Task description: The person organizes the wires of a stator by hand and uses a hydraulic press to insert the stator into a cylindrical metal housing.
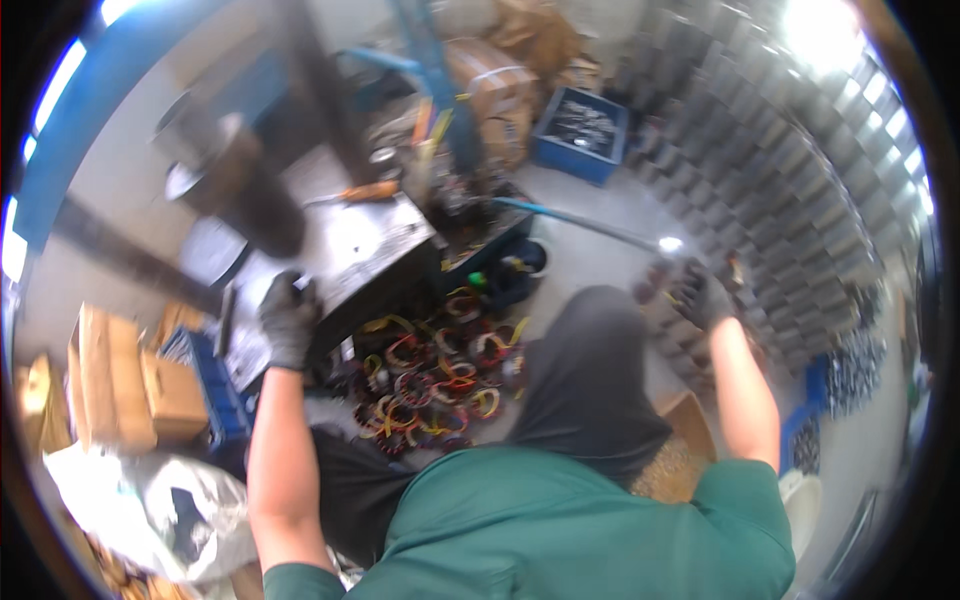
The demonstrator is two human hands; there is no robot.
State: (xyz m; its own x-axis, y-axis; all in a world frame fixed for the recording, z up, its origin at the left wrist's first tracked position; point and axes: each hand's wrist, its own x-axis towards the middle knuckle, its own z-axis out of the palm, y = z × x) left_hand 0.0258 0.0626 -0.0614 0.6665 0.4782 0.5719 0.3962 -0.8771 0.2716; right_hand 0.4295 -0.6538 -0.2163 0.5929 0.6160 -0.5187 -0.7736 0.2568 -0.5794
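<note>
My left hand (pixel 290 318), in a dark grey glove, is at the near edge of a metal work table (pixel 350 243). Its fingers are curled, and whatever they hold is hidden. A dark upright metal cylinder (pixel 250 195) stands just beyond it. My right hand (pixel 705 297), also gloved, reaches out to the right, low beside stacked grey metal cylinders (pixel 790 190). Motion smears its fingers, so I cannot tell what they grip. Blurred dark reddish pieces (pixel 655 280) lie close to it. A screwdriver with an orange handle (pixel 370 191) rests on the table.
Several wire-wound rings with coloured leads (pixel 430 385) are heaped on the floor between table and knee. A blue bin of metal parts (pixel 582 133) stands at the back. A blue rod (pixel 580 217) crosses mid-view. Cardboard boxes (pixel 115 375) and a white sack (pixel 150 510) are at left.
</note>
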